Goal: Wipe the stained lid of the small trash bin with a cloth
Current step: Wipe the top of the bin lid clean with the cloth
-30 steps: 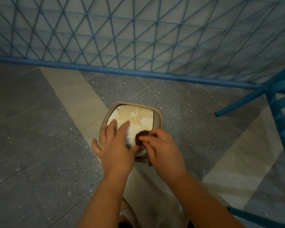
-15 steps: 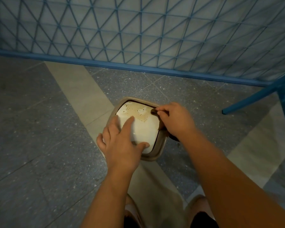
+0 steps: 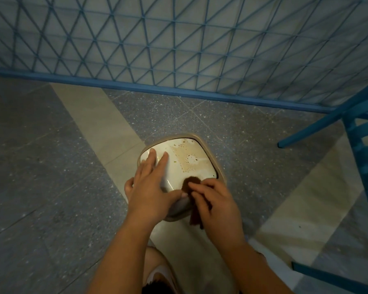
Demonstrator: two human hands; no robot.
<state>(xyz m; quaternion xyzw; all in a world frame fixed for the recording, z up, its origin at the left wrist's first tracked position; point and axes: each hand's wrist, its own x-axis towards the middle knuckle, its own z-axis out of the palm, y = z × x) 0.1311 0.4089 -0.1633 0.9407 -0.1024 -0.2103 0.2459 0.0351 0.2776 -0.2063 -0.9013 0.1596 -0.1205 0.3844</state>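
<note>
Since the earlier frame we have drawn our right hand, pinching the brown cloth, to the lid's near edge. Our left hand presses flat, fingers straight. Blue chair legs stand right.

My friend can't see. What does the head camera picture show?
A right hand presses a brown cloth on a small bin's stained lid, while the left hand lies flat on it. Behind are a grey floor and blue fence.
</note>
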